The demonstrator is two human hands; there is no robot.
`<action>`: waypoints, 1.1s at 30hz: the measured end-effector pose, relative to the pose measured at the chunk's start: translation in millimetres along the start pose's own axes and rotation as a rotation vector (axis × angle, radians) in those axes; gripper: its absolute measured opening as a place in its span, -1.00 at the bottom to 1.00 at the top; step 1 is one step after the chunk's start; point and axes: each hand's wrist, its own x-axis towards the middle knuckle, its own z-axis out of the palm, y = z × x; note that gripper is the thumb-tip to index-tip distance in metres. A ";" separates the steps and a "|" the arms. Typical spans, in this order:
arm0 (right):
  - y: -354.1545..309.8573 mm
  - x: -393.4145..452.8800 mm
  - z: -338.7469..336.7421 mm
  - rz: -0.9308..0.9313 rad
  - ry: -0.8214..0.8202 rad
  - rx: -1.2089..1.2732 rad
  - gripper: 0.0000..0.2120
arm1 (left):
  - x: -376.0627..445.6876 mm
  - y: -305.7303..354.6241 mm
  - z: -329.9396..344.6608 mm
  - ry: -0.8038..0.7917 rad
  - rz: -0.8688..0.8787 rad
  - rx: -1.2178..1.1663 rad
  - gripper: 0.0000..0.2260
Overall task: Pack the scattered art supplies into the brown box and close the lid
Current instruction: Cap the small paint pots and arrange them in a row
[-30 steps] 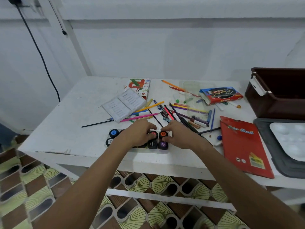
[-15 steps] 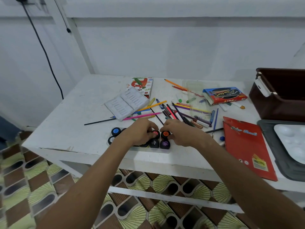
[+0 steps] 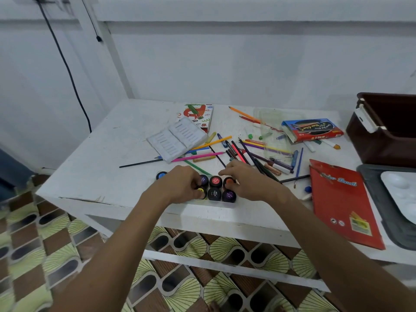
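Observation:
Several small black paint pots (image 3: 215,188) with coloured lids sit in a clear tray near the white table's (image 3: 96,176) front edge. My left hand (image 3: 180,188) curls over the pots at the left of the row, fingers on the yellow-lidded one. My right hand (image 3: 249,181) curls over the orange-lidded pot (image 3: 229,181) at the right. A blue-lidded pot (image 3: 161,175) stands apart to the left. Loose coloured pencils and pens (image 3: 252,152) lie scattered behind. The open brown box (image 3: 387,134) stands at the far right.
A white plastic insert (image 3: 177,138) and a pastel box (image 3: 198,115) lie at the back. A blue-red pencil box (image 3: 311,129), a red pencil packet (image 3: 342,203), a clear pouch (image 3: 274,131), and a grey lid (image 3: 382,203) bearing a white palette (image 3: 400,190) lie to the right.
My left hand has shifted left and down along the pot row, uncovering the purple and red lids. My right hand stays at the orange pot. The camera has drifted slightly.

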 end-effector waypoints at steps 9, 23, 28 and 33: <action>-12.9 3.4 8.7 -0.056 -0.020 -0.039 -0.64 | -5.9 -6.8 -5.2 -0.058 0.088 -0.082 -0.71; -6.2 -1.6 21.5 -0.065 0.048 0.021 -0.62 | -15.3 -32.9 -3.0 0.041 -0.041 -0.057 -0.82; -5.1 -2.0 16.5 -0.073 0.041 0.091 -0.63 | -14.5 -39.2 -5.8 0.028 -0.075 -0.151 -0.80; 9.5 -9.8 5.6 -0.016 0.161 0.180 -0.72 | -0.8 -19.9 -10.7 0.126 -0.065 -0.177 -0.84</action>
